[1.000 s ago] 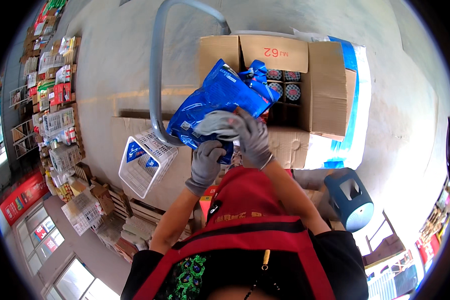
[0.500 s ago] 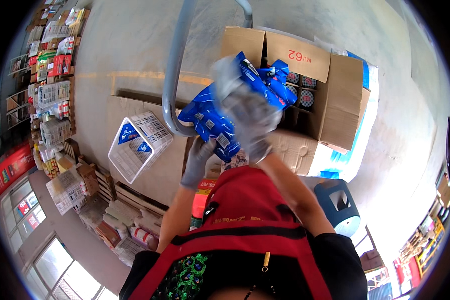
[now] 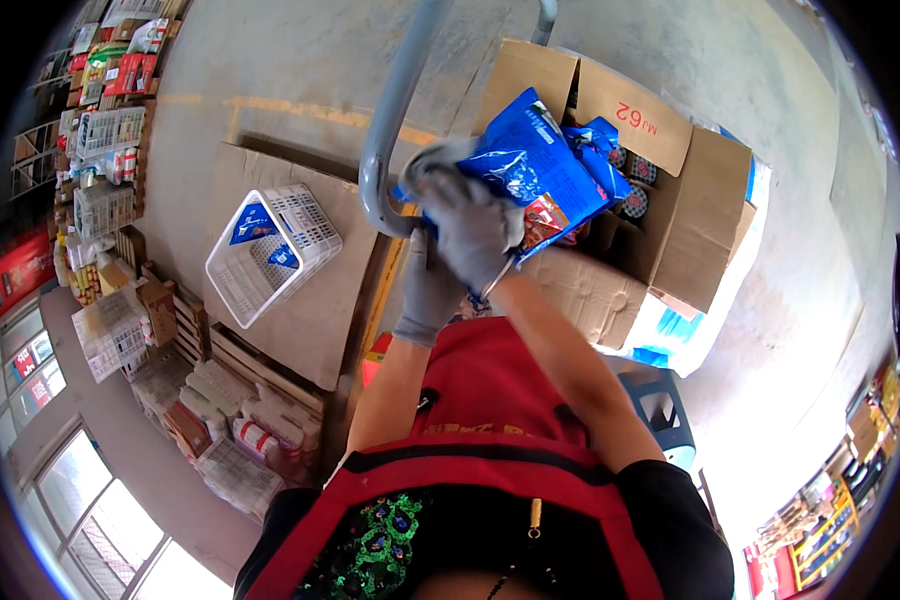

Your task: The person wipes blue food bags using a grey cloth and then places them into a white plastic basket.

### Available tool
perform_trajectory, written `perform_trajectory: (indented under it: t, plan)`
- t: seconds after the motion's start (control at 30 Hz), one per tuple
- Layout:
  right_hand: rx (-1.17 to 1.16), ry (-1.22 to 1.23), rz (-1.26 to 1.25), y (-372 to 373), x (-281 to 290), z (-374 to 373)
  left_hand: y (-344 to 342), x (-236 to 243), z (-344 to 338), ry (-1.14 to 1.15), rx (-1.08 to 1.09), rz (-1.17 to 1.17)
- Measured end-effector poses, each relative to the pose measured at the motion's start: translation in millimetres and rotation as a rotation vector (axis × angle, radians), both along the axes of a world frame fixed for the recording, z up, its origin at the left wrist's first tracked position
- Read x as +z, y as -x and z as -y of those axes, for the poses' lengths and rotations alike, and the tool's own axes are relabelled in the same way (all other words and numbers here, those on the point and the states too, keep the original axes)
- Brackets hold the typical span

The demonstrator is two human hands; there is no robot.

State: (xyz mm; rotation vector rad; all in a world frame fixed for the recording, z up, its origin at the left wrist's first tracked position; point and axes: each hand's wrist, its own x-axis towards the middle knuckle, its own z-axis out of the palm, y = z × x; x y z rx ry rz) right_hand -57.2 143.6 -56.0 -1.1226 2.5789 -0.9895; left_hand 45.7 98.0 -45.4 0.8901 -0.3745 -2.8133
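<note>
A shiny blue plastic packet (image 3: 518, 150) with a red-brown picture at one corner lies slanted over the open carton's near-left side. My right hand (image 3: 473, 232), in a grey glove, grips a bunched grey cloth (image 3: 438, 160) against the packet's left end. Just below it, my gloved left hand (image 3: 428, 290) points upward with its fingers close together at that lower left end; their tips are partly hidden by the right hand. More crumpled blue wrapping (image 3: 598, 145) shows behind the packet. Inside the open cardboard carton (image 3: 705, 215), several round checked lids (image 3: 634, 203) are visible.
A grey metal rail (image 3: 378, 150) curves down close to my left hand. To the left, a white plastic basket (image 3: 310, 235) holding blue packets stands on flat cardboard (image 3: 315, 340). A blue-grey plastic stool (image 3: 660, 405) is at my right. Stacked goods (image 3: 110, 190) line the far left.
The blue packet has turned and now shows a flatter face with its picture. My right hand and the cloth have moved to its left end. My left hand has come up close beside it.
</note>
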Motion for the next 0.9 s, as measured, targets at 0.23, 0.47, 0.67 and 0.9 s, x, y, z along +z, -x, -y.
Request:
perform_trajectory:
  t: [0.23, 0.47, 0.67, 0.9]
  plan:
    - [0.279, 0.028, 0.011, -37.2, 16.6, -109.4, -8.4, -11.9, -3.0, -0.079, 0.02, -0.099]
    - [0.194, -0.139, 0.224, -29.8, -6.9, -203.3, 31.3, 2.0, 4.9, 0.472, -0.603, 0.114]
    - [0.042, 0.207, 0.073, -67.1, -13.2, -114.4, 42.8, -38.9, 15.9, 0.948, -0.821, 0.381]
    - [0.083, -0.018, 0.108, -110.5, -67.9, -190.9, 52.7, -12.5, 10.5, 0.698, -0.748, 0.37]
